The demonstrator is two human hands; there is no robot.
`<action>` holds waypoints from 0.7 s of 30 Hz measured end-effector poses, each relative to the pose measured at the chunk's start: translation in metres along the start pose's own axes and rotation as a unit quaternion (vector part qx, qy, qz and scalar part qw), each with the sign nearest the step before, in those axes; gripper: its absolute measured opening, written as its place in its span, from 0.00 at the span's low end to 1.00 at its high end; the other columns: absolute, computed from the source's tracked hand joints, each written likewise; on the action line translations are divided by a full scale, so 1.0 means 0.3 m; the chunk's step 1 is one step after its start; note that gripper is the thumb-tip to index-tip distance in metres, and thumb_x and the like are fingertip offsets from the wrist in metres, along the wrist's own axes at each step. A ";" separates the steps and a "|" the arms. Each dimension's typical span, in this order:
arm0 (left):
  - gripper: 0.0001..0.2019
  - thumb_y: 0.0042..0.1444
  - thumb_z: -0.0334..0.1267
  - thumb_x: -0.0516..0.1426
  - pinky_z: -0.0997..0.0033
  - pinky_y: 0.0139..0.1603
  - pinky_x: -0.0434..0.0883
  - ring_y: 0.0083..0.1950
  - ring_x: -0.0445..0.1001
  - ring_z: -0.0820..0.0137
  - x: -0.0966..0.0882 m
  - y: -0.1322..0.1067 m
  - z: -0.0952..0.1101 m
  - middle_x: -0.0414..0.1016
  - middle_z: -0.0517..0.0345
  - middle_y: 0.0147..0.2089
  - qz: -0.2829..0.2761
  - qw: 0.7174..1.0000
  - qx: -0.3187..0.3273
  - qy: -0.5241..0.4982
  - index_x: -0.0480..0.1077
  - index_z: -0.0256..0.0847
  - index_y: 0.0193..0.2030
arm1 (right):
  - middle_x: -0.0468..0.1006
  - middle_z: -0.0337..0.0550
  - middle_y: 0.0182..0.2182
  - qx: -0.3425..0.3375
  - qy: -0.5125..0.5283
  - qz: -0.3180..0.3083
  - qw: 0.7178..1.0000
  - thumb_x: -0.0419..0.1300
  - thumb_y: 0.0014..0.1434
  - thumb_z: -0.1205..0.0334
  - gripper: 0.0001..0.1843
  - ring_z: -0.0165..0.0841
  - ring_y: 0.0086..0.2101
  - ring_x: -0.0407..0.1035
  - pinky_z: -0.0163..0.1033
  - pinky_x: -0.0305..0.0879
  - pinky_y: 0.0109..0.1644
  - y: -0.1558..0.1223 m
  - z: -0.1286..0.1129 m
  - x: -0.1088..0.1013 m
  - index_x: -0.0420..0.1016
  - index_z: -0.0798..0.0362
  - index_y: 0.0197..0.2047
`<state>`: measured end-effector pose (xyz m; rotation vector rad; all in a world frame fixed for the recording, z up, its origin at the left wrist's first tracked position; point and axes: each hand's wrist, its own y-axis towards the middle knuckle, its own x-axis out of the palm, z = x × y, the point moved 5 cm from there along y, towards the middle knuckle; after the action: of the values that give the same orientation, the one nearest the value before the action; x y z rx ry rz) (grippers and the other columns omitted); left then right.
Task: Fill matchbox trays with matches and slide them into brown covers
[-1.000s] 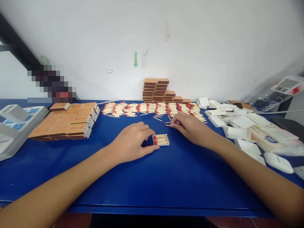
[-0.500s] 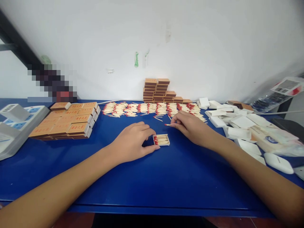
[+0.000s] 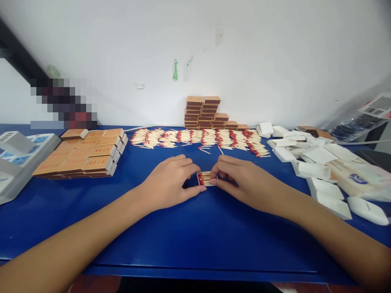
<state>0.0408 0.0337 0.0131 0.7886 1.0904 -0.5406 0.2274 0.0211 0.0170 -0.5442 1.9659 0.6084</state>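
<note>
A small white matchbox tray (image 3: 209, 186) lies on the blue table, part filled with red-headed matches (image 3: 205, 176). My left hand (image 3: 171, 183) grips the tray's left end between thumb and fingers. My right hand (image 3: 244, 179) is closed in a pinch over the tray's right end, covering that end. A match is in its fingertips, mostly hidden by them. Behind both hands, a long row of loose matches (image 3: 186, 137) lies in bunches, with their red heads pointing various ways.
Orange matchboxes (image 3: 76, 154) are stacked at the left beside a white power strip (image 3: 36, 162). More brown matchboxes (image 3: 201, 114) stand against the wall. White empty trays (image 3: 317, 154) are heaped at the right, near a tissue pack (image 3: 351, 175) and a white rounded case (image 3: 368, 210).
My right hand has moved left and toward me, carrying a match from beside the loose row to the tray. My left hand keeps its hold on the tray. The view has shifted slightly.
</note>
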 end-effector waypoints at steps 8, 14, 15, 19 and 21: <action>0.15 0.67 0.49 0.66 0.63 0.43 0.70 0.43 0.75 0.62 -0.001 -0.002 -0.003 0.78 0.56 0.39 -0.005 1.000 -0.002 -0.010 0.78 0.40 0.50 | 0.76 0.41 0.34 0.026 0.027 0.035 0.999 0.61 0.72 0.57 0.06 0.34 0.32 0.69 0.40 0.64 0.36 0.016 0.019 0.006 0.76 0.49 0.43; 0.14 0.67 0.48 0.66 0.63 0.43 0.70 0.43 0.75 0.62 -0.004 0.000 0.004 0.77 0.57 0.38 -0.007 1.000 -0.001 -0.012 0.77 0.40 0.48 | 0.74 0.40 0.34 0.017 0.051 0.032 0.998 0.60 0.72 0.60 0.05 0.33 0.32 0.68 0.39 0.64 0.36 0.016 0.013 0.011 0.77 0.49 0.43; 0.13 0.66 0.48 0.66 0.63 0.43 0.70 0.43 0.75 0.62 -0.005 0.001 0.004 0.77 0.57 0.38 -0.008 1.000 -0.001 -0.012 0.77 0.39 0.47 | 0.74 0.41 0.35 0.006 0.060 0.030 0.998 0.59 0.73 0.60 0.06 0.33 0.32 0.69 0.39 0.65 0.36 0.016 0.006 0.009 0.78 0.48 0.46; 0.12 0.67 0.46 0.66 0.63 0.43 0.70 0.43 0.75 0.62 -0.004 0.000 0.003 0.77 0.57 0.39 -0.007 1.000 -0.001 -0.011 0.75 0.40 0.43 | 0.74 0.44 0.39 -0.051 0.083 -0.005 0.995 0.53 0.77 0.62 0.14 0.33 0.34 0.70 0.39 0.67 0.38 0.012 -0.028 0.009 0.81 0.47 0.51; 0.11 0.67 0.46 0.65 0.63 0.43 0.70 0.43 0.75 0.62 -0.003 -0.001 0.002 0.77 0.57 0.39 -0.007 1.000 -0.001 -0.013 0.75 0.40 0.44 | 0.73 0.44 0.39 -0.067 0.081 -0.013 0.994 0.52 0.77 0.62 0.16 0.33 0.34 0.69 0.39 0.67 0.38 0.009 -0.037 0.009 0.83 0.47 0.50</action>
<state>0.0406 0.0330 0.0141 0.7712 1.0740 -0.5604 0.2171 0.0159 0.0196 -0.7205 2.0756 0.7013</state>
